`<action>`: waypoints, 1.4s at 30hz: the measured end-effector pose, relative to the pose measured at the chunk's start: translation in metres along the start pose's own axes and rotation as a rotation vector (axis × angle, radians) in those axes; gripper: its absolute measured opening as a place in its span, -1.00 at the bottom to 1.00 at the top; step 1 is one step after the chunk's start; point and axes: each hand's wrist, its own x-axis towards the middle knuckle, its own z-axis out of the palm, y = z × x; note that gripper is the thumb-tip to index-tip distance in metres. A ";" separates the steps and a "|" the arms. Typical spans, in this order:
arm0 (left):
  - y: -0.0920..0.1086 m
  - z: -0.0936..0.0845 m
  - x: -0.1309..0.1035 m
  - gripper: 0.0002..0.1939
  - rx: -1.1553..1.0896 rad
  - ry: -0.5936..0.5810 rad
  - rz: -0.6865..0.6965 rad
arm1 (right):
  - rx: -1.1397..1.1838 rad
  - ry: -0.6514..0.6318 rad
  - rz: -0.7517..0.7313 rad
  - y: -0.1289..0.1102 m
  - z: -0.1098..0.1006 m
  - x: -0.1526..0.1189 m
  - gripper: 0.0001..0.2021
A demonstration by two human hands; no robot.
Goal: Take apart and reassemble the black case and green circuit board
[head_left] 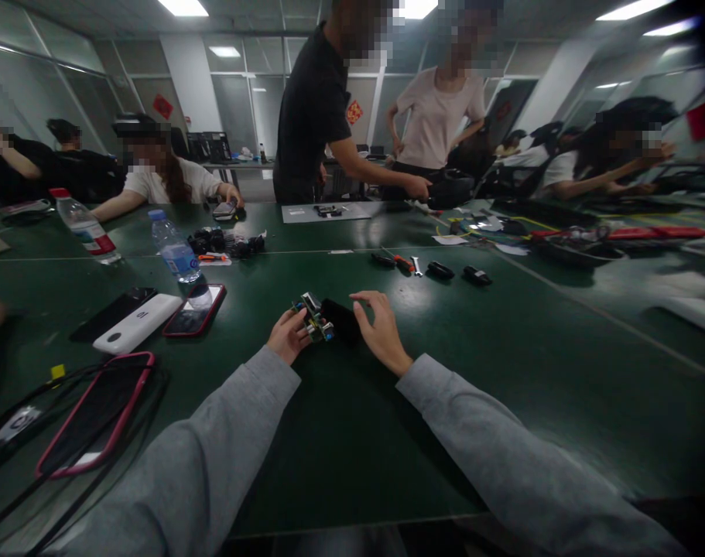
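Note:
In my left hand (290,334) is a small green circuit board assembly (313,317) with metal connectors and a blue part, pinched between thumb and fingers just above the table. My right hand (378,329) is beside it, thumb and index finger curved and apart, with nothing visible between them. Between the two hands is a dark black patch (340,319); whether it is a black case or a shadow I cannot tell. Beyond the hands lie a screwdriver with an orange handle (404,264), a wrench (417,267) and black oval pieces (441,270).
On my left are a white power bank (136,323), a red-edged phone (195,310), a larger pink-edged phone (100,414) with black cables over it, and two water bottles (175,246). People sit and stand across the green table (352,449); one reaches over a grey mat (297,214).

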 end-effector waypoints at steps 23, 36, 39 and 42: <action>-0.013 0.002 0.001 -0.47 -0.007 -0.020 0.079 | -0.097 -0.157 -0.144 -0.043 0.021 -0.023 -0.51; -0.001 0.002 -0.003 -0.44 0.042 -0.208 0.126 | 0.900 -0.377 0.512 -0.060 0.015 -0.020 -0.60; -0.002 0.002 -0.004 -0.46 0.096 -0.223 0.178 | 0.950 -0.510 0.553 -0.059 0.014 -0.018 -0.56; -0.002 0.004 -0.005 -0.52 0.134 -0.156 0.247 | 0.732 -0.477 0.402 -0.056 0.010 -0.014 -0.53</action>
